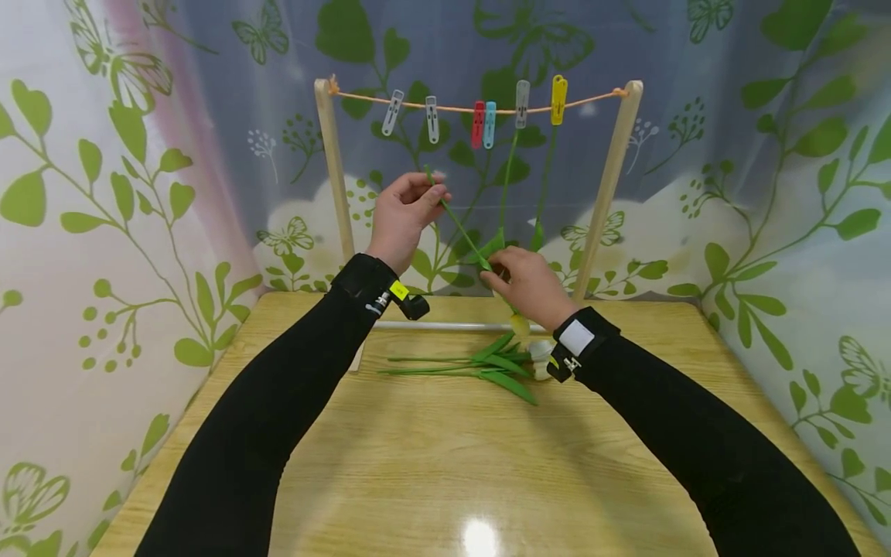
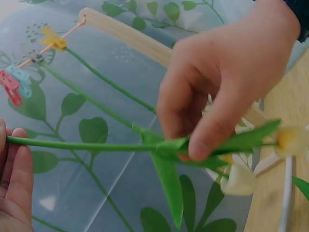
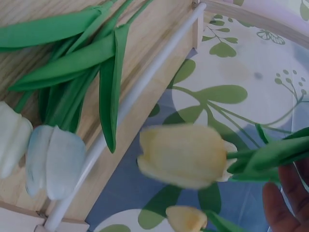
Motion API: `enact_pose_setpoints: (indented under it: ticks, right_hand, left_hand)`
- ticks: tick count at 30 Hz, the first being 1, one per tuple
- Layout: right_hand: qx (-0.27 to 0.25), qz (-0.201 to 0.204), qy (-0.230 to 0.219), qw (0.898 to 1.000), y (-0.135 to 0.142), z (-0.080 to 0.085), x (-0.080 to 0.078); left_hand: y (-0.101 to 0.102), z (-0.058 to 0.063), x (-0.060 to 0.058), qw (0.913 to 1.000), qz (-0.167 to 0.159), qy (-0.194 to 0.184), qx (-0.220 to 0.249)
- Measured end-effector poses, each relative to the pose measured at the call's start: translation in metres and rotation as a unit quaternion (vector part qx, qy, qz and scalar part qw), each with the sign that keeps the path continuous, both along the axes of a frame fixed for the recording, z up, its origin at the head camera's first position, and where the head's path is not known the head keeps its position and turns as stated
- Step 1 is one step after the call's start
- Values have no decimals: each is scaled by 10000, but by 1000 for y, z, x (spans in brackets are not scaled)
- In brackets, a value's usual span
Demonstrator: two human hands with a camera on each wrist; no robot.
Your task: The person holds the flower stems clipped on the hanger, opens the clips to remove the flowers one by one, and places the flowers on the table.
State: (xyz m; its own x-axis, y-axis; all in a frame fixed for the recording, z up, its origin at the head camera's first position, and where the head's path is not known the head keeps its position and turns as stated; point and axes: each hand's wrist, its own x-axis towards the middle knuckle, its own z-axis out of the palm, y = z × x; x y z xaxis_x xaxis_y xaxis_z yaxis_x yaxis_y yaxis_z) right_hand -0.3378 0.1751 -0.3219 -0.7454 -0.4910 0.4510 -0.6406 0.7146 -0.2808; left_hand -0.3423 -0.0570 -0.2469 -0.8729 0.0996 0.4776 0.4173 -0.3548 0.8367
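An artificial tulip with a pale yellow bloom [image 3: 183,155] is held slantwise in both hands, below the line. My left hand [image 1: 407,213] pinches its green stem [image 1: 462,230] close to the cut end. Farther down, my right hand [image 1: 532,282] grips it between thumb and fingers where the leaves begin, as the left wrist view also shows. Behind it two more tulips hang bloom down: one stem [image 1: 510,174] from a grey clothespin [image 1: 522,103], another stem [image 1: 547,176] from a yellow clothespin [image 1: 559,99].
An orange string [image 1: 459,109] spans two wooden posts [image 1: 608,189]. It also carries a red clothespin [image 1: 478,125], a blue clothespin [image 1: 489,125] and two clear ones. Loose white tulips [image 3: 55,162] lie on the wooden table [image 1: 445,449] beside a white rod [image 1: 438,326]. Patterned curtains surround it.
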Motion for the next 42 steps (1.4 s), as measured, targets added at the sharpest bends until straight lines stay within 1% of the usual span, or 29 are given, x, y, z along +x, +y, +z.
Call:
enact_pose_setpoints:
  ticks: [3,9,14,18,22,25,27,29,31,33,35,37,38,39,40,42]
  right_hand:
    - [119,-116,131,9998,3,3,0]
    - [216,-297,582,9976,10,10,-1]
    - [221,-356,838,9956,18,20,-2]
    - [267,-393,1059,9932,22,32,-3]
    - [292,-343,1292,9906,26,44,-2]
    - [282,-268,1563,9869,26,51,-1]
    - [256,-252,1772,9835,26,54,-1]
    - [234,-267,1938,9804,25,57,-1]
    - [243,-322,2028,9784,25,60,-2]
    - [316,-396,2082,9768,24,61,-2]
    - [386,-440,2102,9759,24,62,-1]
    - [438,-451,2090,9759,24,63,0]
    - [458,-446,2086,9759,24,63,0]
    - [479,-442,2085,9759,24,63,1]
    - [495,-435,2074,9760,23,63,1]
    - [488,-414,2063,9764,23,63,1]
  left_hand:
    - [-5,-3,-1,9999,76,-70,48]
    - [-17,-11,-3,9995,200,-195,162]
    - [-27,-18,-4,9989,307,-343,34]
    - [-35,-22,-2,9986,306,-425,-68]
    - [-41,-27,0,9988,272,-346,-202]
    - [-44,-29,1,9983,338,-262,-396]
    - [-45,-29,3,9970,425,-211,-614]
    - [-47,-28,4,9935,605,-127,-958]
    - [-48,-28,4,9874,815,-5,-1357]
    - [-49,-29,3,9791,1054,132,-1733]
    - [-49,-31,1,9690,1291,290,-2087]
    - [-50,-33,-2,9569,1511,474,-2434]
    - [-51,-34,-4,9489,1641,596,-2629]
    - [-51,-35,-5,9389,1763,735,-2862]
    - [-52,-36,-6,9251,1908,937,-3146]
    - [-54,-36,-7,8906,2214,1398,-3718]
